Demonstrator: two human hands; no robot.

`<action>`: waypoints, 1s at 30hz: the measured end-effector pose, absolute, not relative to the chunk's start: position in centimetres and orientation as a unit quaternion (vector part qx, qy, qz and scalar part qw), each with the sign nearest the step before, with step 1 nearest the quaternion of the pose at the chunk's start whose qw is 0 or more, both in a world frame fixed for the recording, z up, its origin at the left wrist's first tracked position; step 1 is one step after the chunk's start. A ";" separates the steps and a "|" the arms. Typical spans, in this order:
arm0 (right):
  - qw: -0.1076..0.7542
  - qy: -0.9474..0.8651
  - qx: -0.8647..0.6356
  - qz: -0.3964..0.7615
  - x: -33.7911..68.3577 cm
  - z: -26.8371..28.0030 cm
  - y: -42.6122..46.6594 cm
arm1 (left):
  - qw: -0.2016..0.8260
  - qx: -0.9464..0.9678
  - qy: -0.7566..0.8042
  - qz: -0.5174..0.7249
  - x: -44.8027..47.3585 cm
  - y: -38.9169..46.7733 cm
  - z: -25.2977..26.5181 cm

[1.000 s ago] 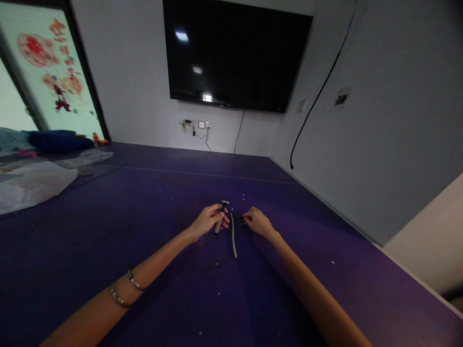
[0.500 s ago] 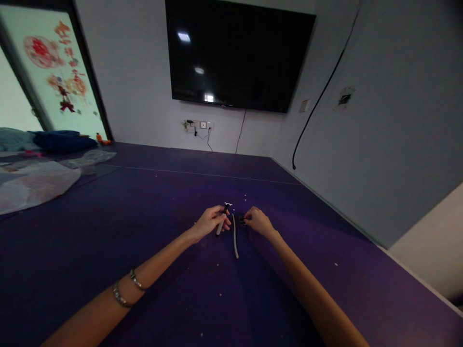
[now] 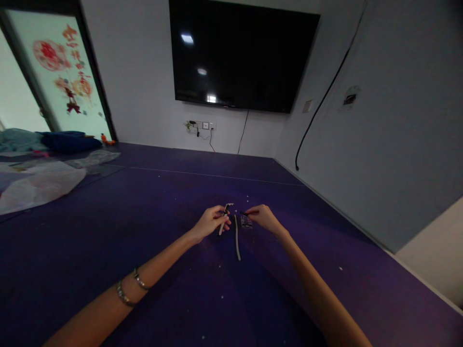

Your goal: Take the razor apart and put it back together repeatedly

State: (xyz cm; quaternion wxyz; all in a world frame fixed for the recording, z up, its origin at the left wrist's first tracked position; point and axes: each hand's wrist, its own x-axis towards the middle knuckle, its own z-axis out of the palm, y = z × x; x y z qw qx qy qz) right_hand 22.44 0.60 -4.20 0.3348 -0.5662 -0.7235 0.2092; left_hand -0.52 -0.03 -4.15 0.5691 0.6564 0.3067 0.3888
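Observation:
My left hand (image 3: 212,223) is closed around a small tool (image 3: 222,226) with a pale handle, a black neck and a light, jagged head sticking out sideways at the top. My right hand (image 3: 263,218) pinches a small dark piece (image 3: 243,213), too small to name. Just under that piece lies a small dark packet or tray (image 3: 246,222) with light marks; its contents cannot be made out. Between the two hands, a thin grey tube-like strip (image 3: 237,241) lies slightly curved on the purple surface (image 3: 181,289).
White specks are scattered over the surface. At the far left are a translucent plastic sheet (image 3: 47,185) and a dark blue cloth bundle (image 3: 70,141). A black cable (image 3: 321,99) hangs down the right wall. A large television (image 3: 242,55) is mounted ahead.
My right hand has lifted slightly and moved right with the dark piece, uncovering the packet or tray. The tool in my left hand has turned, its head now pointing right.

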 end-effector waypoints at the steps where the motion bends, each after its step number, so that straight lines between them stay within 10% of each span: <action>1: 0.337 -0.720 -0.565 0.221 22.5 -4.0 0.6 | 0.570 0.654 0.307 0.391 -0.5 0.0 -4.2; 30: 0.392 -0.726 -0.454 0.335 19.2 2.3 -3.1 | 0.316 0.777 0.330 0.432 0.8 -2.9 -5.6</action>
